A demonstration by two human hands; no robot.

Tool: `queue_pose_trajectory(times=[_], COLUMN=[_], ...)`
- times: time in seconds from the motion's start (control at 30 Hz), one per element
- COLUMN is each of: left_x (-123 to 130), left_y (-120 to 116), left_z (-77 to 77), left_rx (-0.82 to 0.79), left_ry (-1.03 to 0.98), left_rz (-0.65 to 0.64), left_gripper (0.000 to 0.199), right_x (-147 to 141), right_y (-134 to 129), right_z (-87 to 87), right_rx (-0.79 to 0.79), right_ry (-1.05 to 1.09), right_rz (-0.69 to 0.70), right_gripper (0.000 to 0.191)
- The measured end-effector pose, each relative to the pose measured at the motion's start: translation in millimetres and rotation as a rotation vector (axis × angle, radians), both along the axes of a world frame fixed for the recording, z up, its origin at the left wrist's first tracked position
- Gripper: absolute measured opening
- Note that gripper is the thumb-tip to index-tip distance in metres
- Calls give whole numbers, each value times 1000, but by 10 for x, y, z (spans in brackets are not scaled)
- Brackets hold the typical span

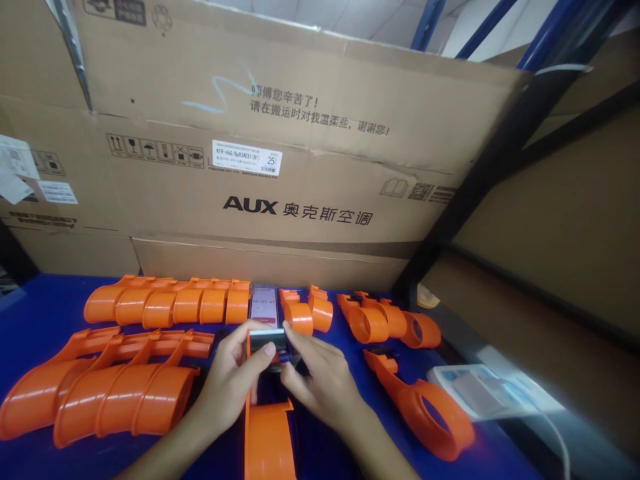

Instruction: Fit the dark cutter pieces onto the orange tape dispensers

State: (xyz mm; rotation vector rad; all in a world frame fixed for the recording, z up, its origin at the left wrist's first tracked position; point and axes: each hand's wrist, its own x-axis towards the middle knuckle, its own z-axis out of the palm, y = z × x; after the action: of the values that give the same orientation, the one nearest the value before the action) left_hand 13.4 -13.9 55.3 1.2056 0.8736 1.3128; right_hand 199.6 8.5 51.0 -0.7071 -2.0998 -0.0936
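Observation:
Both hands meet at the lower middle of the head view, in front of an upright phone. My left hand (237, 370) is closed round the narrow end of an orange part (270, 440), its thumb pressed on a black piece (267, 341) with a white toothed edge. The wide curved end of that part hangs down toward me. My right hand (320, 377) pinches the right end of the black piece, with a small dark blue bit near its fingertips. The phone (264, 307) shows a running timer figure, partly behind the hands.
Rows of orange curved parts (160, 307) stand at the left on the blue table (345, 413). More orange parts (370, 325) lie at the right, near a white-and-blue box (490, 390) with a cable. A large cardboard sheet (300, 160) rises behind, beside a black post.

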Motion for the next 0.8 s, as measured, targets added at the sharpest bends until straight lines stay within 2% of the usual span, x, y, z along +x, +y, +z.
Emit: queue_pose_trajectory(times=[0.37,0.47,0.6,0.8], left_x=[-17,-38,-67,-46], left_y=[-6,-6,-29,-31], left_z=[31,29,42,7], left_rx=[9,16,25,3], left_ry=[-3,-16,-10,-41], left_rz=[-3,-5,-67,-50], left_gripper=[26,25,25,27], right_x=[4,7,23,17], right_y=[-32,-49,-78,-21], right_z=[35,91,197,276], right_rx=[-48,-88,-164,-252], right_ry=[-16,2,133,220], right_rz=[32,42,34,-68], right_gripper=[65,56,36,21])
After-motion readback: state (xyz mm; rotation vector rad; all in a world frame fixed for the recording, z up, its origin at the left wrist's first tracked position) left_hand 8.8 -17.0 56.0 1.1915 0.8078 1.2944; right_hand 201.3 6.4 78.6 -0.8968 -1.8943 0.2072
